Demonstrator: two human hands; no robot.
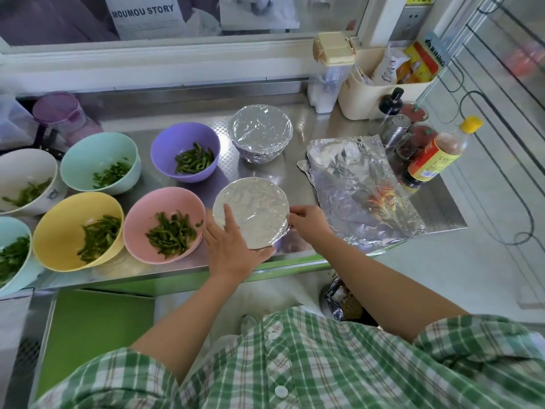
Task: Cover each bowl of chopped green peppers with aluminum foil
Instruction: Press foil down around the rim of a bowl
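Note:
A foil-covered bowl (pixel 253 206) sits at the counter's front edge. My left hand (pixel 233 246) wraps its near-left side, forefinger lying on the foil top. My right hand (pixel 306 221) pinches the foil at the bowl's right rim. A second foil-covered bowl (pixel 260 132) stands behind it. Open bowls of chopped green pepper stand to the left: pink (pixel 163 228), purple (pixel 185 152), yellow (pixel 78 231), mint (pixel 100 162), white (pixel 26 181), and a light blue one (pixel 13 252) cut off by the frame. Loose foil sheets (pixel 359 187) lie to the right.
The steel counter (pixel 265 169) ends just below my hands. Sauce bottles (pixel 436 154), a shaker (pixel 393 129) and a cream caddy (pixel 380 84) crowd the back right. A lidded container (pixel 330 72) stands by the window ledge. A purple cup (pixel 60 116) is at the back left.

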